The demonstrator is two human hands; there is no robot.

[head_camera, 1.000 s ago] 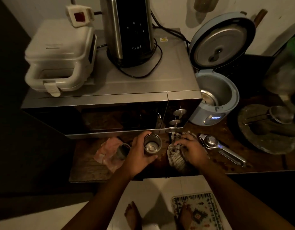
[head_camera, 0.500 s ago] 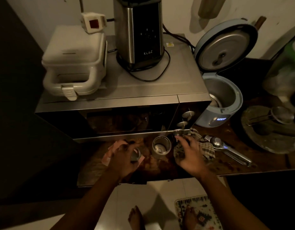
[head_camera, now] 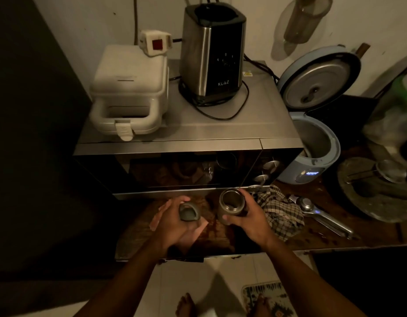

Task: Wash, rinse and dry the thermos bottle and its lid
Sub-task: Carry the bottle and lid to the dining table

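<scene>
Now the right hand (head_camera: 250, 216) grips the thermos bottle (head_camera: 231, 205); the left hand (head_camera: 175, 221) holds its lid (head_camera: 188, 211).

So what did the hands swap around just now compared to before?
The left hand let go of the thermos bottle and picked up the lid from the pink cloth. The right hand left the checked cloth and took hold of the bottle, which stands open and upright. The checked cloth, squeezer and microwave stayed put.
</scene>
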